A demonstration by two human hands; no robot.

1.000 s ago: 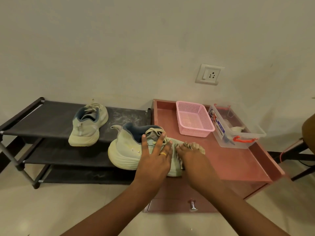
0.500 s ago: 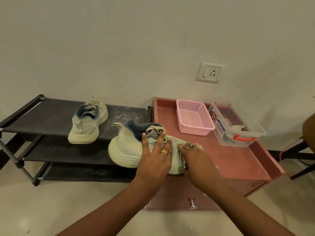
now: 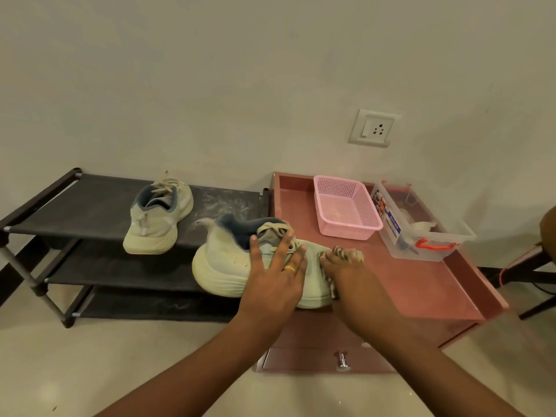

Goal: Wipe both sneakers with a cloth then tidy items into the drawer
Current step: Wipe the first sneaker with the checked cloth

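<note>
A pale green sneaker [image 3: 222, 266] lies across the left edge of the pink table [image 3: 421, 284], heel to the left. My left hand [image 3: 275, 278], with a ring on one finger, presses flat on its laces and side, fingers spread. My right hand [image 3: 346, 275] holds a striped cloth [image 3: 350, 254] against the sneaker's toe; most of the cloth is hidden under the hand. The second sneaker [image 3: 158, 219] stands on the top shelf of the dark shoe rack [image 3: 75, 206], untouched. A drawer [image 3: 325, 361] with a metal knob sits under the table top, slightly out.
A pink mesh basket [image 3: 346, 206] and a clear plastic box [image 3: 421, 224] with an orange latch stand at the back of the table. A wall socket [image 3: 374, 127] is above them. A chair edge shows at the far right.
My right hand with the cloth has shifted slightly along the sneaker's toe. The left hand has stayed on the sneaker.
</note>
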